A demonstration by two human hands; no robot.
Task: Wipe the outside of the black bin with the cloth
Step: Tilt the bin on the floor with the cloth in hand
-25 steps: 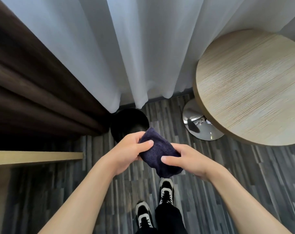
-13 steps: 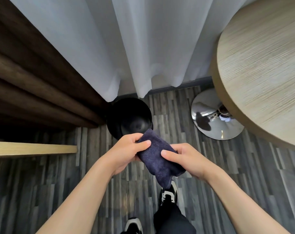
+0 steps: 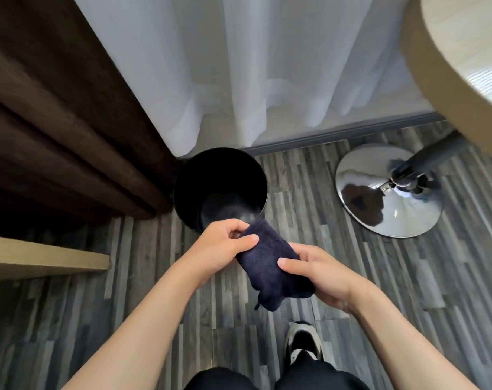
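Note:
A round black bin [image 3: 211,175] stands on the floor against the curtains, open at the top and empty inside. Just in front of it I hold a folded dark navy cloth [image 3: 270,266] in both hands, above the floor. My left hand [image 3: 219,249] grips the cloth's upper end, thumb on top, right over the bin's near rim. My right hand [image 3: 321,277] holds the lower end from the right. The cloth is apart from the bin's outside wall.
A brown curtain [image 3: 56,122] hangs left of the bin and a white sheer curtain [image 3: 267,66] behind it. A round wooden table [image 3: 464,52] with a chrome base [image 3: 385,204] stands to the right. A wooden shelf edge [image 3: 42,257] juts in at left. My shoe [image 3: 302,344] is below.
I have moved closer to the bin, which now looks larger and nearer my hands. Both hands keep the same hold on the cloth.

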